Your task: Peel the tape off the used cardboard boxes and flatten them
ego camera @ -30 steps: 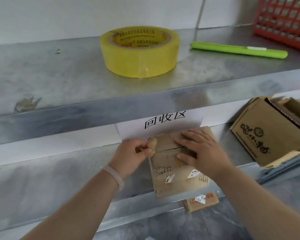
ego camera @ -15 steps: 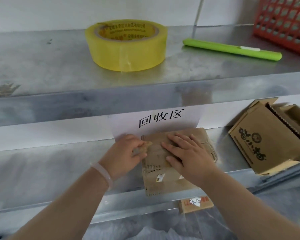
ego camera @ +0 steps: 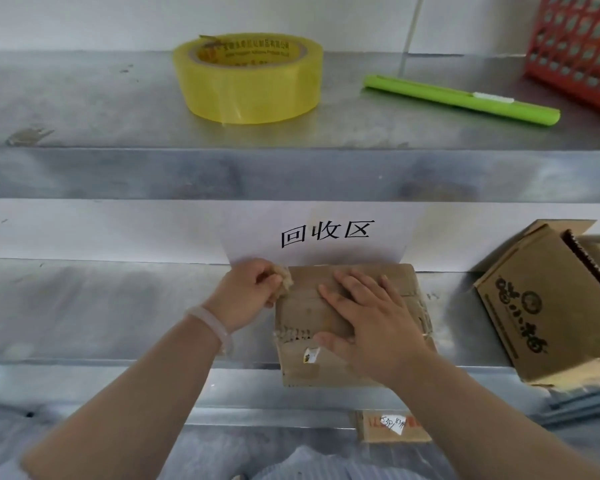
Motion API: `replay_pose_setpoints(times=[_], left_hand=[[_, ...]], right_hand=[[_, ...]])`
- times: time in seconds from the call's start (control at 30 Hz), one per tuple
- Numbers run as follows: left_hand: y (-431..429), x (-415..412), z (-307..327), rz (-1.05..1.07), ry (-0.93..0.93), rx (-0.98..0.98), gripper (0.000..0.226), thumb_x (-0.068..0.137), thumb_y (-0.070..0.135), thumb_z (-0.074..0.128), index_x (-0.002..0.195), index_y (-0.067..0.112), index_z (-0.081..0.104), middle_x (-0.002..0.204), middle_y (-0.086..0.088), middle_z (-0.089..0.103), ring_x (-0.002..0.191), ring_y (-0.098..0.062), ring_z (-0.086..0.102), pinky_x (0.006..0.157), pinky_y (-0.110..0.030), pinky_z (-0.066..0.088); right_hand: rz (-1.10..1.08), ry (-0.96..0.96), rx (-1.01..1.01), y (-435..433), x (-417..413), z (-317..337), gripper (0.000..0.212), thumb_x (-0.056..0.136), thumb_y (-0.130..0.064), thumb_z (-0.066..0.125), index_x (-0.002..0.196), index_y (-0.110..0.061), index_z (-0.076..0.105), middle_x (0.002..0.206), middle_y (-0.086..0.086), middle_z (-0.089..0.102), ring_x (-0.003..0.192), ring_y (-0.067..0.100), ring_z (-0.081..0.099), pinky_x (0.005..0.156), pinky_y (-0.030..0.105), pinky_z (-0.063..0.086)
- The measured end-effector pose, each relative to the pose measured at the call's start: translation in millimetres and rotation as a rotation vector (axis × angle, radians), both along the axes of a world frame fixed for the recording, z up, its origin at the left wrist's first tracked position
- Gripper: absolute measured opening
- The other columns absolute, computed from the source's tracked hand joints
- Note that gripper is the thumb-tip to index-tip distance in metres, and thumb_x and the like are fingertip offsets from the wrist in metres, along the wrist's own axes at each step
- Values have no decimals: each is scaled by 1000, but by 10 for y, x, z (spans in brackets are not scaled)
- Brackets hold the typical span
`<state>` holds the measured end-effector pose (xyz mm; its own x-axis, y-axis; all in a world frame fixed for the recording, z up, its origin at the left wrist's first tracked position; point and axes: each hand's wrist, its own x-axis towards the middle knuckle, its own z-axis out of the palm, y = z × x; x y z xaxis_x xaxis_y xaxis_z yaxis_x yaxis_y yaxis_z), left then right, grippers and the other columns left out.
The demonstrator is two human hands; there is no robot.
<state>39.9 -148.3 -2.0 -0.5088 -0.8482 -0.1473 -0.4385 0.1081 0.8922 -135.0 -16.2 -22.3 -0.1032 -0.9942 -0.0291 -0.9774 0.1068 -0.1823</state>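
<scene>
Right below the white sign (ego camera: 326, 233) with its three black characters, the flattened cardboard box (ego camera: 302, 306) lies on the lower metal shelf (ego camera: 118, 306), its far edge touching the sign's bottom edge and its near end hanging over the shelf lip. The right hand (ego camera: 371, 323) is down flat on top of the box, fingers straight and spread, palm pressing the board, gripping nothing. Just under the sign's left corner, the left hand (ego camera: 246, 292) is curled tight, fingers and thumb closed around a crumpled wad of tape (ego camera: 284, 277) at the box's upper left edge; whether that wad is attached to the board cannot be told. A pale bracelet (ego camera: 210, 322) sits on the left wrist. Up above the sign, on the upper shelf (ego camera: 84, 98), a yellow tape roll (ego camera: 248, 77) lies flat, above and a little left of the sign. Above and to the right of the sign rests a green utility knife (ego camera: 461, 98), and further right a red basket (ego camera: 579, 46) cuts into the corner. To the right of the sign, well apart from the hands, a printed carton (ego camera: 534, 306) stands tilted and unflattened. Below the sign, under the shelf lip, a small cardboard piece (ego camera: 392, 426) shows a torn label.
</scene>
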Motion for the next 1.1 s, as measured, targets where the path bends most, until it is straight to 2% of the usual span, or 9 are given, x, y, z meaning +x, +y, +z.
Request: replay_pose_setpoints(times=[0.13, 0.3, 0.43, 0.5, 0.57, 0.7, 0.87, 1.0, 1.1], left_hand=[[-37, 30, 31, 80, 11, 60, 10, 90, 14, 65, 95, 16, 56, 73, -5, 69, 63, -15, 63, 63, -24, 56], [-61, 35, 31, 83, -229, -249, 7, 86, 32, 68, 92, 30, 71, 86, 12, 69, 81, -4, 62, 71, -17, 45], [-24, 2, -87, 65, -348, -537, 20, 91, 28, 62, 106, 22, 74, 102, 6, 51, 95, -13, 52, 89, -19, 36], [-18, 32, -103, 44, -326, -444, 27, 95, 27, 57, 119, 23, 67, 103, 8, 54, 93, -10, 53, 89, -19, 37], [38, 91, -109, 129, -119, -171, 34, 98, 21, 52, 132, 20, 55, 103, 8, 62, 88, -11, 61, 86, -26, 49], [298, 253, -180, 449, 327, 192, 29, 95, 11, 57, 123, 16, 57, 110, -4, 62, 90, -19, 68, 79, -32, 58], [687, 320, -308, 377, 175, 266, 8, 89, 20, 66, 94, 22, 71, 93, -1, 75, 89, -18, 70, 80, -34, 58], [842, 276, -313, 410, 60, 116, 11, 82, 18, 75, 88, 26, 73, 71, 20, 72, 71, 4, 67, 64, -6, 48], [872, 247, -307, 440, -18, 22, 10, 81, 18, 75, 81, 27, 70, 65, 24, 68, 65, 12, 61, 56, -1, 41]], right_hand=[[15, -7, 17, -2, -3, 18, 89, 73, -83, 10, 152, -43, 22, 163, -7, 13, 150, 14, 1, 120, 42, -10], [33, 51, 53, -31, -12, 24, 101, 66, -89, -11, 153, -43, 11, 164, -9, 4, 150, 14, -5, 121, 46, -7], [32, 36, 55, -15, -1, 27, 110, 60, -88, -23, 153, -42, 11, 164, -7, 5, 150, 15, -3, 121, 47, -6], [34, 43, 67, -17, -3, 44, 100, 67, -87, -13, 153, -43, 9, 164, -8, 3, 150, 15, -4, 121, 46, -7], [37, 61, 77, -25, -1, 49, 94, 70, -82, -8, 154, -43, 6, 164, -8, 0, 150, 15, -6, 121, 46, -8], [44, 61, 67, -31, -3, 28, 96, 71, -87, -9, 154, -41, 10, 164, -6, 2, 150, 16, -3, 121, 47, -7], [37, 34, 40, -27, 10, 20, 92, 72, -82, 0, 154, -40, 15, 164, -5, 7, 150, 16, -1, 121, 47, -7], [34, 36, 33, -25, 21, 22, 93, 72, -82, -1, 154, -40, 15, 164, -5, 6, 151, 16, -2, 121, 48, -6], [41, 62, 48, -20, 12, 20, 94, 71, -82, -5, 154, -40, 11, 164, -6, 2, 150, 17, -5, 121, 49, -6]])
